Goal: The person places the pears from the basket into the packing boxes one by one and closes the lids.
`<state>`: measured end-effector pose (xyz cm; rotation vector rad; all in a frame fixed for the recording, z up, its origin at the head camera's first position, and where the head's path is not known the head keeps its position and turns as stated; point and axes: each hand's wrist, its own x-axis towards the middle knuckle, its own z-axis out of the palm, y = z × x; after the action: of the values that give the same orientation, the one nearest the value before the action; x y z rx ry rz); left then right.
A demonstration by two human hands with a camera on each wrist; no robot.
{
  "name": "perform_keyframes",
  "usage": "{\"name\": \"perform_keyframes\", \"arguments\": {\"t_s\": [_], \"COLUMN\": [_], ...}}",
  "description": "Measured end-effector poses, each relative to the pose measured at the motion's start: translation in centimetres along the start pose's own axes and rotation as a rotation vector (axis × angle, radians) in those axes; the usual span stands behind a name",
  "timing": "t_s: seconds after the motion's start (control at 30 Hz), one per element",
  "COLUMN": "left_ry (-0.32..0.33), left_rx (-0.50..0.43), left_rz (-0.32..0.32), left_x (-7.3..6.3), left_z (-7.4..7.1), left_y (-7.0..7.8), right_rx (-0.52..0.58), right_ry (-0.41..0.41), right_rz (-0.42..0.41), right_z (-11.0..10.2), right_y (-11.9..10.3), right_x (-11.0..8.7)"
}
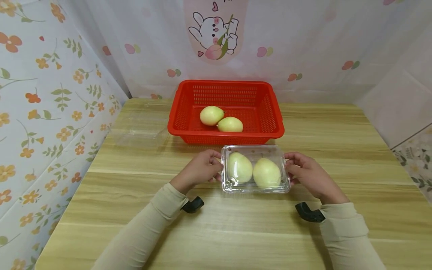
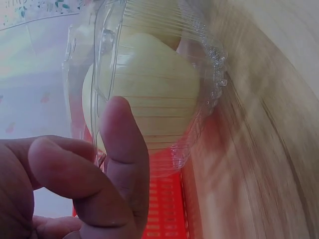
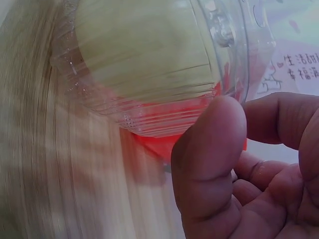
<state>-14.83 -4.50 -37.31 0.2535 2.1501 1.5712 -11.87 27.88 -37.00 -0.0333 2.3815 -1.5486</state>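
Note:
A clear plastic clamshell box (image 1: 255, 148) with its lid down holds two pale yellow pears (image 1: 266, 173) side by side. At the box's left end, my left hand (image 1: 202, 168) pinches the rim between thumb and fingers. My right hand (image 1: 308, 174) grips the rim at the opposite end the same way. Through the ribbed plastic, a pear (image 2: 149, 89) shows close up in the left wrist view, and another pear (image 3: 144, 50) fills much of the right wrist view. Whether the box touches the table cannot be told.
Behind the box stands a red plastic basket (image 1: 227, 137) with two more pears (image 1: 212, 115) inside. Left of it on the wooden table (image 1: 236, 236) lies clear, empty-looking plastic packaging (image 1: 141, 129). A printed curtain (image 1: 148, 33) hangs along the table's back edge.

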Motion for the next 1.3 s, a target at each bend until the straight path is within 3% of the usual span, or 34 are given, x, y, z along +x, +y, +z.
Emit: {"name": "perform_keyframes", "arguments": {"t_s": [0.67,1.3], "left_ry": [-0.068,-0.074], "left_rx": [-0.104,-0.115], "left_rz": [-0.006,0.015], "left_x": [1.4,2.4], "left_z": [2.8,5.5], "left_y": [0.9,1.5], "right_rx": [-0.041,-0.095], "right_ry": [0.008,0.023], "right_rz": [-0.002,0.007], "right_z": [-2.8,-5.4], "right_y": [1.7,3.1], "right_x": [-1.7,-2.7]}}
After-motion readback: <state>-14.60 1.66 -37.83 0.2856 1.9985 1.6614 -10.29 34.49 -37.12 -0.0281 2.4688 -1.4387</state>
